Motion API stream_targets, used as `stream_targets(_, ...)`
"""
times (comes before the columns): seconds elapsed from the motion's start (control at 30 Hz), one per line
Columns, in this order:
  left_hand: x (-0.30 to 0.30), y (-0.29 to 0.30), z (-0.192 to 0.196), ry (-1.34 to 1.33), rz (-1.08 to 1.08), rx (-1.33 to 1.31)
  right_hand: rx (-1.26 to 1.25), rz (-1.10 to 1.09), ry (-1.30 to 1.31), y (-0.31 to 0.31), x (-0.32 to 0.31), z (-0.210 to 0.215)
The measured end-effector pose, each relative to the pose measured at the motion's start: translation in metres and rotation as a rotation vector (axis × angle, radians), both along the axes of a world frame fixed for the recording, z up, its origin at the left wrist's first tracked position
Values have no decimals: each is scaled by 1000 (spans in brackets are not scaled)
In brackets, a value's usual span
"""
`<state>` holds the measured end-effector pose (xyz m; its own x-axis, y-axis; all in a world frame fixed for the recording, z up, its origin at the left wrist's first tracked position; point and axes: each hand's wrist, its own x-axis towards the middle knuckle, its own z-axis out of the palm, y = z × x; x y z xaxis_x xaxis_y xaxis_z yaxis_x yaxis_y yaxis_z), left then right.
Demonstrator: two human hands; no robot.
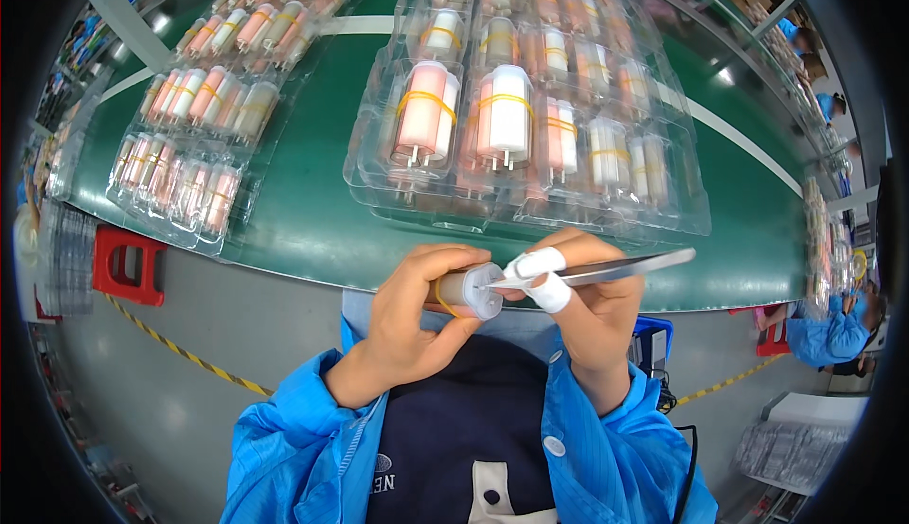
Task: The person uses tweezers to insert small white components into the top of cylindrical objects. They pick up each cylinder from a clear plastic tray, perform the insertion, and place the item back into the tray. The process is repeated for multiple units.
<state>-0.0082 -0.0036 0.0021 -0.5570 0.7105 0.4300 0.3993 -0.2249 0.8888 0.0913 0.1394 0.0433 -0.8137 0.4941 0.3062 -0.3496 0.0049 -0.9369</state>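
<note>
Nearest the camera, the wearer's dark top [454, 410] and open blue jacket [294, 444] fill the lower field; above them, both hands meet in front of the near edge of the green table [308, 169]. The left hand [407, 320] encloses a grey-brown cylinder [451, 288], its thumb and fingers parted only by the cylinder's width. The cylinder lies roughly sideways, its translucent end [489, 294] turned toward the right hand [598, 311]; a yellow band [439, 294] circles the body. The right thumb and forefinger, in white coverings [540, 264], are pinched together on slim metal tweezers [620, 268], whose points stand at the translucent end; whether they touch it cannot be told. Similar banded pieces occupy the clear trays [365, 180] beyond. In handling, the cylinder is probably light and stiff-walled, its smooth surface inclined to roll or slip, and its end liable to scratching by a metal point. The sound hold is around the body beside the band, with light, even pressure, leaving the end face exposed; the band, presumably elastic, could shift if rubbed. The tweezers, likely springy, are best pinched along their flat arms.
</note>
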Motion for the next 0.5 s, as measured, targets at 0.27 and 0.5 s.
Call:
stream_targets(0.27, -7, -1, 2, 233, 0, -18, 169, -102, 20, 2, 5, -3)
stream_targets(0.5, -4, -6, -3, 79, -43, -24, 280, -91, 34, 4, 4, -3)
